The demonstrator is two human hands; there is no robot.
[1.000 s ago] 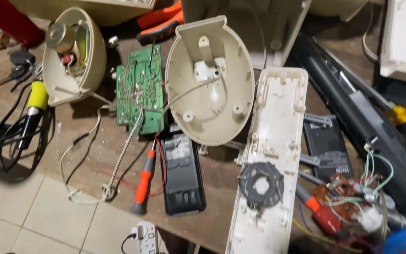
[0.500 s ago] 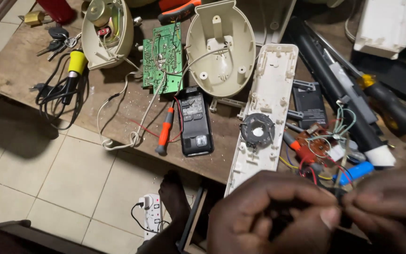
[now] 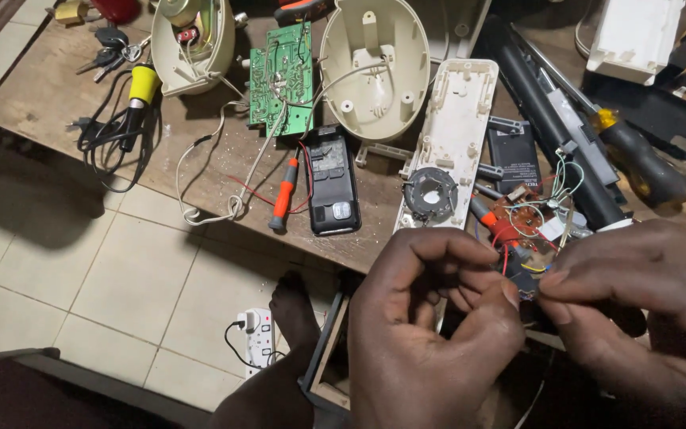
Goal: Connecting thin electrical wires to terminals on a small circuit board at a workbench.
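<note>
Right now my left hand (image 3: 430,318) and right hand (image 3: 637,294) pinch a small dark wired part (image 3: 527,280) between fingertips, just off the bench's (image 3: 41,87) front edge, near the long white casing (image 3: 450,143).

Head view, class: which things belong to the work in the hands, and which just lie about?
In hand:
left hand
right hand
small wired part

Lying about:
green circuit board
orange-handled screwdriver
black handset
keys
</note>
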